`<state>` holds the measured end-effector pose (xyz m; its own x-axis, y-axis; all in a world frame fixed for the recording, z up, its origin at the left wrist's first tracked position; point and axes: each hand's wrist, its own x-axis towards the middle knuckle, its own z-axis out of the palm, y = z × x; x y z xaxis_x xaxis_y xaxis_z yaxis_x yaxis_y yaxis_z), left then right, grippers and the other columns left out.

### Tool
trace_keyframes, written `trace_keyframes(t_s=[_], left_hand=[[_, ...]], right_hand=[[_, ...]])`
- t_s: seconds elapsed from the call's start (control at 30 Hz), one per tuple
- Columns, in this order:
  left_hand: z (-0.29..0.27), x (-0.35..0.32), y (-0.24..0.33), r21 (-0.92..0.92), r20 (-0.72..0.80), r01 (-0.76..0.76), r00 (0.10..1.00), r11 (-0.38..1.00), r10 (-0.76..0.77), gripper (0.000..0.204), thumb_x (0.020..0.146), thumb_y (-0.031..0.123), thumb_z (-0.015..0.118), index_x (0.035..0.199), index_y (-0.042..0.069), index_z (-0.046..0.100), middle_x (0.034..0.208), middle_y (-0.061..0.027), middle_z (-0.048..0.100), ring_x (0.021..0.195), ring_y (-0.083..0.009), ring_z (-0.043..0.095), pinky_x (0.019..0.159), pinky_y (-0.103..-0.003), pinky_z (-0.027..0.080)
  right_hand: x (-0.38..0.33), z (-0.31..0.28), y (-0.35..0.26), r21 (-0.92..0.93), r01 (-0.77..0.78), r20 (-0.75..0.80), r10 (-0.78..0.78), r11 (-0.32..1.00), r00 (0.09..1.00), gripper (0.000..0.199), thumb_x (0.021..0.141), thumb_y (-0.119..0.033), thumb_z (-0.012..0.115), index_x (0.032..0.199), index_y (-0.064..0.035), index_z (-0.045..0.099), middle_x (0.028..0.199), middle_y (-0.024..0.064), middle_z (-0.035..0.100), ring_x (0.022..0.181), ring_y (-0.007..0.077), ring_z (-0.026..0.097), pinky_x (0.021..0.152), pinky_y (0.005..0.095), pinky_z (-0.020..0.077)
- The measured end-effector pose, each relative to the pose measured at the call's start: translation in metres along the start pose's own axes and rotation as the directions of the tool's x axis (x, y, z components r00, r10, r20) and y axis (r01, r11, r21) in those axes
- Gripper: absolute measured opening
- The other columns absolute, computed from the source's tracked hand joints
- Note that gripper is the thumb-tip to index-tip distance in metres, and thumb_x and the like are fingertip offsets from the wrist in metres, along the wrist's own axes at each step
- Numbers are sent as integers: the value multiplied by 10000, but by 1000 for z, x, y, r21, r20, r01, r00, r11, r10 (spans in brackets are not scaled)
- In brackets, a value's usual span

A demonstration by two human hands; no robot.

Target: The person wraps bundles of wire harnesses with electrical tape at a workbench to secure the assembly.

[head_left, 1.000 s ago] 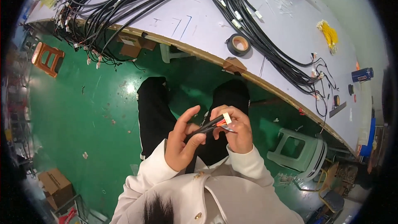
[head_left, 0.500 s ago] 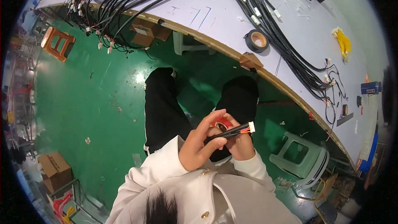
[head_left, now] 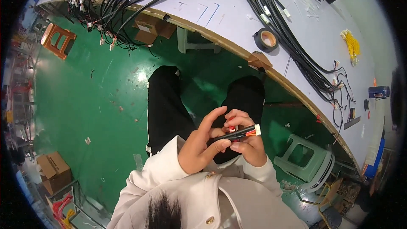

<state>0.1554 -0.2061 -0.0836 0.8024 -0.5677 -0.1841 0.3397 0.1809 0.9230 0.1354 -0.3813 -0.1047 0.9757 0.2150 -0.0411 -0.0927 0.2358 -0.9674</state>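
Note:
Over my lap, my left hand (head_left: pixel 197 147) pinches a black cable (head_left: pixel 237 134) between thumb and fingers, its index finger raised. Red and orange wires come out of the cable's end into a white connector (head_left: pixel 257 129) pointing right. Close against the cable, my right hand (head_left: pixel 251 149) is curled around a red roll of tape (head_left: pixel 232 128). Only slivers of the roll show between the fingers and behind the cable.
A white worktable (head_left: pixel 224 15) curves across the front and right. On it lie black cable bundles (head_left: pixel 288 42), a black tape roll (head_left: pixel 266 40) and yellow wires (head_left: pixel 351 46). A pale green stool (head_left: pixel 305 161) stands at right, an orange stool (head_left: pixel 59 41) far left.
My right hand has turned, its fingers closing over the red tape roll, which now shows less. The left hand still holds the cable in nearly the same place.

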Motion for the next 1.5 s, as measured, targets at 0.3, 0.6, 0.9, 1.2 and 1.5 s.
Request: trace_keyframes(t_s=[0.3,0.6,0.9,1.2,1.5], left_hand=[[-5,1,6,130,41,-26,999,991,20,647,874,39,532,1392,10,147,770,-59,564,708,-99,510,700,-228,409],[-2,4,10,234,0,-94,995,968,97,627,862,42,544,1370,-5,180,697,-60,560,656,-112,520,672,-234,413],[-1,4,6,367,-19,-208,973,907,231,575,848,39,561,1326,-14,246,702,-82,582,647,-140,557,638,-238,416],[7,5,-4,511,-153,-297,892,807,426,315,833,23,593,1095,-21,422,811,-158,641,734,-209,652,656,-266,478],[-1,10,0,573,-192,-334,833,749,519,177,781,-19,625,939,-20,545,720,-127,620,578,-238,623,515,-281,479]], right_hand=[[1,-10,3,12,75,134,-75,997,988,458,718,-54,612,1151,-57,465,1228,128,334,1000,170,443,834,293,411],[-1,-8,0,65,14,119,-21,998,993,461,706,-57,621,1142,-62,472,1238,117,324,1075,174,406,851,282,382],[-1,-3,1,154,-11,89,-3,988,996,447,701,-66,630,1121,-45,479,1226,116,326,1110,184,387,896,297,349],[1,1,6,137,88,86,-100,987,991,473,698,-53,631,1144,-34,474,1217,123,357,1102,188,399,926,316,329],[-9,18,-7,318,-133,-72,164,939,984,580,732,-35,687,1235,60,414,1132,114,516,1018,166,538,904,302,425]])
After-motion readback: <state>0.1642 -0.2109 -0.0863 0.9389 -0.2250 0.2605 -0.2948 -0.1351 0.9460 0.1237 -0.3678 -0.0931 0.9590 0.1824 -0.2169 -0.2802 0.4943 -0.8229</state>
